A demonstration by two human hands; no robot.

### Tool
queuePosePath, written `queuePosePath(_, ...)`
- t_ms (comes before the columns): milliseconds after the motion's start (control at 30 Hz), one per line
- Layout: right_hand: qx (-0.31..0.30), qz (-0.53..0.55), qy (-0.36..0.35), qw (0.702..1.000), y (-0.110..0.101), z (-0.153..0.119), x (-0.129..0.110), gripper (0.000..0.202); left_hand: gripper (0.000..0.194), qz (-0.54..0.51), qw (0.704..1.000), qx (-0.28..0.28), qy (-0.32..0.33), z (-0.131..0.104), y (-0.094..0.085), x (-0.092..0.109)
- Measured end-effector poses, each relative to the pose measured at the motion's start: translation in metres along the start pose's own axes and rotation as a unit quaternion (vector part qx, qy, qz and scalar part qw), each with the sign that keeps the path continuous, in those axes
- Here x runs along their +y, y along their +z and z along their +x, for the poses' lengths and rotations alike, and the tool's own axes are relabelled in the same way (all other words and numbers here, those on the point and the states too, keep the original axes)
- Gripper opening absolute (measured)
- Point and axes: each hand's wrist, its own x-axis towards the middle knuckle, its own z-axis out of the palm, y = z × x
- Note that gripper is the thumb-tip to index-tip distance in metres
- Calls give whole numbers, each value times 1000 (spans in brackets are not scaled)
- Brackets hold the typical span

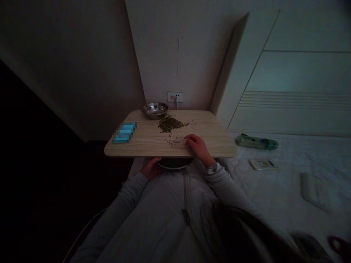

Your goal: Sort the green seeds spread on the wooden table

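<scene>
A heap of small green beans (170, 124) lies on the wooden tabletop (145, 144), with a few loose ones nearer its front edge. Over these loose beans my right hand (196, 146) is closed, its fingertips on a pale, see-through piece (179, 140) whose kind I cannot make out. Below the front edge, a dark bowl with a light rim (175, 168) rests against my lap, partly hidden by the tabletop. My left hand (151, 168) grips this bowl at its left side. At the back left of the tabletop stands a shiny metal bowl (155, 109).
A phone with a blurred blue screen (124, 132) lies at the tabletop's left. Behind is a wall socket (174, 96) with a plug. On the bed to the right are a green bottle (256, 142), another phone (263, 164) and a pale flat object (314, 190).
</scene>
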Motion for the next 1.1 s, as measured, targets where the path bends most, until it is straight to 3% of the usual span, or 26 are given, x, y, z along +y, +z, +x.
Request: queuePosePath(1100, 3, -9, 3, 1000, -1, -1, -3, 23, 10, 5, 1000, -13, 0, 1, -1, -1)
